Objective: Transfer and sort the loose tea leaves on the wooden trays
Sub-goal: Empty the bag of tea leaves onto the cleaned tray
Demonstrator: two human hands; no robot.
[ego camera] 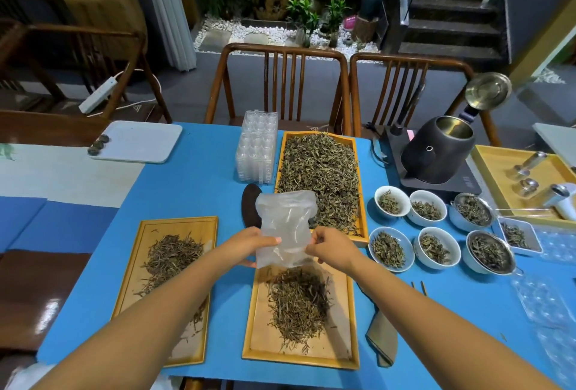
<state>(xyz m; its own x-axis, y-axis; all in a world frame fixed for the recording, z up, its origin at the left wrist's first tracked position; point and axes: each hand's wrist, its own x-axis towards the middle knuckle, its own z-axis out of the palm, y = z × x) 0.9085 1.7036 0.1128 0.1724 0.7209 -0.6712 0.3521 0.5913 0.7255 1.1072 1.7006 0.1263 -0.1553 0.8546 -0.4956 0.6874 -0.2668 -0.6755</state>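
Both hands, left hand [249, 244] and right hand [327, 248], are pinching a crinkly clear plastic bag [285, 227] (looks empty) over the near wooden tray's dark loose tea pile [297, 302]. If it's swinging, leaves could be scattering onto the blue tabletop [193, 184].

Both bare forearms are reaching in from the lower corners of the frame and converging just below its centre. The left hand [249, 244] is curling its fingers around the left edge of a clear plastic bag [285, 227], thumb on top. The right hand [332, 248] is pinching the bag's right edge, knuckles raised.
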